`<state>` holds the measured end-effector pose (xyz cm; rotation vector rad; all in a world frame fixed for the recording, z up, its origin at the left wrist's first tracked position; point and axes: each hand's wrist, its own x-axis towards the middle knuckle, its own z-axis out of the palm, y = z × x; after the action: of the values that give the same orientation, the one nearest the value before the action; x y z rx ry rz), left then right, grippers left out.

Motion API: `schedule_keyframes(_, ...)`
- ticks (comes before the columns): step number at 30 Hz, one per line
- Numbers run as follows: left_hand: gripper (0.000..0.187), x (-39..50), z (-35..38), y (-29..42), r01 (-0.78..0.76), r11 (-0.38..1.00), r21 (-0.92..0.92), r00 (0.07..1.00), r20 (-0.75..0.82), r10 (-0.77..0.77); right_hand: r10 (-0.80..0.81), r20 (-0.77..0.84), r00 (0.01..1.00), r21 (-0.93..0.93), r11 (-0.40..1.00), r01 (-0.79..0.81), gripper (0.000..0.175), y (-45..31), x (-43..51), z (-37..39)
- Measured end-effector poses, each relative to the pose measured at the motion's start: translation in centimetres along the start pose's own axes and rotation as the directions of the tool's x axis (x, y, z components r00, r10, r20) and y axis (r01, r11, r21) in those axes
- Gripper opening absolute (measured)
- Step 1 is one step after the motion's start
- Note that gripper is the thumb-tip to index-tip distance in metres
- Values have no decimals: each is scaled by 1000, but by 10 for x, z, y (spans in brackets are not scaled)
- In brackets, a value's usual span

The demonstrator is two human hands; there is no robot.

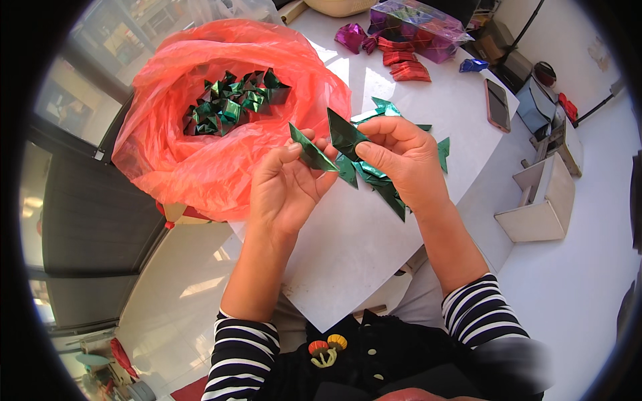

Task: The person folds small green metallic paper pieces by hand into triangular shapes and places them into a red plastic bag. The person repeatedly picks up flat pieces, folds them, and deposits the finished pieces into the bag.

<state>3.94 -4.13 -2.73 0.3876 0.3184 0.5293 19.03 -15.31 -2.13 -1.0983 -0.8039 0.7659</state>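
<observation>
My left hand (291,180) pinches a folded piece of shiny green foil paper (312,150) between thumb and fingers. In my right hand (401,158) is another green foil piece (343,134), a pointed parallelogram held by thumb and index finger. The two pieces are close together but apart. Under and behind my right hand lies a loose pile of green folded pieces (390,195) on the white table (351,240), partly hidden by the hand. To the left, an open red plastic bag (301,65) holds several green folded foil units (230,108).
Toward the back are red folded stacks (409,70), a purple foil piece (350,38), a clear box (421,30) of coloured foil and a blue foil piece (473,65). A smartphone (497,105) lies near the right table edge. A white stool-like wooden piece (539,205) stands beyond it.
</observation>
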Motion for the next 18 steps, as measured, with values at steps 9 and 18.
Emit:
schedule_keyframes(9, 18, -1, 0, -9, 42, 998, 43, 992, -124, -36, -510, 52, 859, -547, 705, 451, 20, 6, -3, 5)
schedule_keyframes(18, 11, -7, 7, -6, -64, 888, 455, 997, 74, 33, -57, 106, 993, -81, 995, 66, 10, -2, -14, 6)
